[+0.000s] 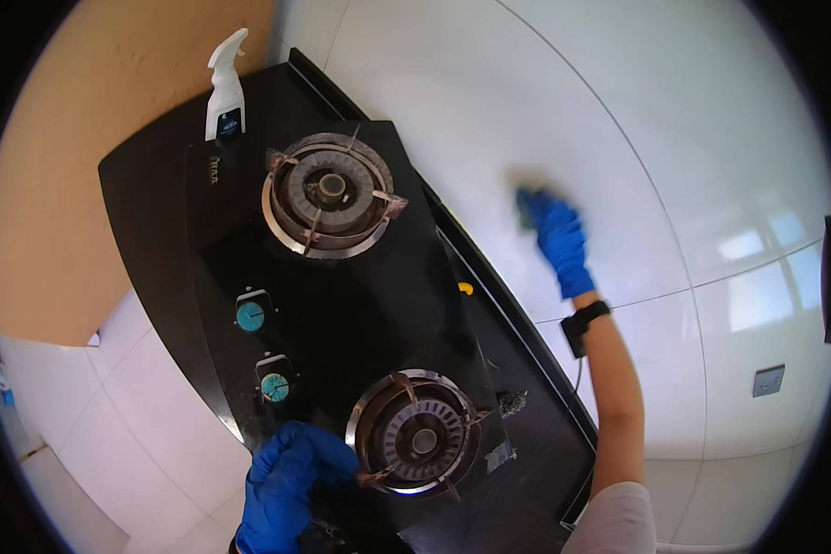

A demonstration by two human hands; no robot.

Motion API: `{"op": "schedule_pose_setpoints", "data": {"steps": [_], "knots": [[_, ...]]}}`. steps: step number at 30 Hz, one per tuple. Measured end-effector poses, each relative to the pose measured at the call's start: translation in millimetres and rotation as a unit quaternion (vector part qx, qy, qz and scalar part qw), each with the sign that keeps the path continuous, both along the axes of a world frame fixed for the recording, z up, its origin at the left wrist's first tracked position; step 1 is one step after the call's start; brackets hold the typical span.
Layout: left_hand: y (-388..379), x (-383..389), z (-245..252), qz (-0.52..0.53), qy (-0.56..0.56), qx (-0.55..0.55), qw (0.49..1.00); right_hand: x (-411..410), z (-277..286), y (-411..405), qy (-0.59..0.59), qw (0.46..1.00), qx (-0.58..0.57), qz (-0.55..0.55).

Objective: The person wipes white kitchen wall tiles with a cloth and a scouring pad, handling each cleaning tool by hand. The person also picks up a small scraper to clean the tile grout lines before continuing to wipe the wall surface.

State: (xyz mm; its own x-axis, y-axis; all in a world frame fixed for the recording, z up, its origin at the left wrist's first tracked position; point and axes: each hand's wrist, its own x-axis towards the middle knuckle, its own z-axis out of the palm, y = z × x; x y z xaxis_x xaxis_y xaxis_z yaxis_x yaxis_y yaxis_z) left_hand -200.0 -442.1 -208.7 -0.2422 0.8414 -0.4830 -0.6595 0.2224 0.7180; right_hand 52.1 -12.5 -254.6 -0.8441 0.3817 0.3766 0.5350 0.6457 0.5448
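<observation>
Blue gloves cover both hands. High on the white tiled wall (pixel 457 90), my right hand (pixel 557 232) presses a blurred greenish scouring pad (pixel 524 206) to the surface. Its wrist wears a black strap with a box and cable. Below on the left, my left hand (pixel 287 478) has bent fingers over the front of the black gas hob (pixel 360 311), beside the lower burner (pixel 424 441). Its palm side is hidden, so I cannot see whether it holds anything. The upper burner (pixel 331 185) and its rusty pan supports stand farther off.
A white spray bottle (pixel 226 97) stands at the counter's far end. Two turquoise-faced knobs (pixel 250 316) sit along the hob's front. Behind the hob lie a small yellow piece (pixel 465 288) and a steel-wool-like clump (pixel 512 403). A socket (pixel 769 381) is set in the wall.
</observation>
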Motion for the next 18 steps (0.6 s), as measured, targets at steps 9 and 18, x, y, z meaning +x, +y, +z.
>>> {"op": "schedule_pose_setpoints", "data": {"steps": [9,18], "knots": [[9.4,-1.2,8.7,-0.022,0.005,-0.025,0.999,-51.6,-95.2,20.6,-0.088,0.995,0.044,0.034],[-2.8,-23.3,-16.7,0.113,0.060,-0.065,0.990,-118.7,43.0,34.0,0.039,0.971,0.222,-0.083]]}}
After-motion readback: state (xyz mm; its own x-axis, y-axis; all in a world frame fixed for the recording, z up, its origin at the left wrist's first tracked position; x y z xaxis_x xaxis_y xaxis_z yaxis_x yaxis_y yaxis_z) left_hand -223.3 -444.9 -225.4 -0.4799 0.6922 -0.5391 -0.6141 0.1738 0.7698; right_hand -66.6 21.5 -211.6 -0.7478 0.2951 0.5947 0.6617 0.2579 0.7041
